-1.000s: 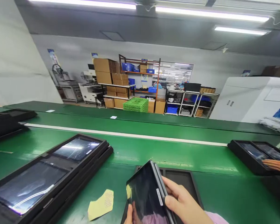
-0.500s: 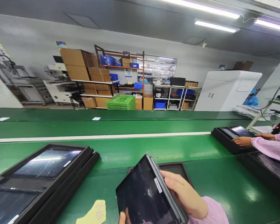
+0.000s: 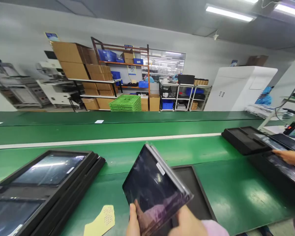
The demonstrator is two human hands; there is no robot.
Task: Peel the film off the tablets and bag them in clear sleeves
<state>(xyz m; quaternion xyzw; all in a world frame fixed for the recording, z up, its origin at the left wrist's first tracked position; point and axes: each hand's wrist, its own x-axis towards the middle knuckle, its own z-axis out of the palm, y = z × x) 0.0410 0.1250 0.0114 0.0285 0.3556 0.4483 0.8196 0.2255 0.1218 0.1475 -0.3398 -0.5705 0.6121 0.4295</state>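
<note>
Glossy tablet screen, matt tray, paper scrap

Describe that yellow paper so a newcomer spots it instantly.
On the green work surface, look between the stacked black trays at left and the held tablets. There lies an irregular yellow paper with rows of small marks, its colour unlike its dark neighbours.

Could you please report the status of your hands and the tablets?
Left hand and right hand holding tablet stack. Stack tilted above black tray. Yellow paper lying to the left.
</note>
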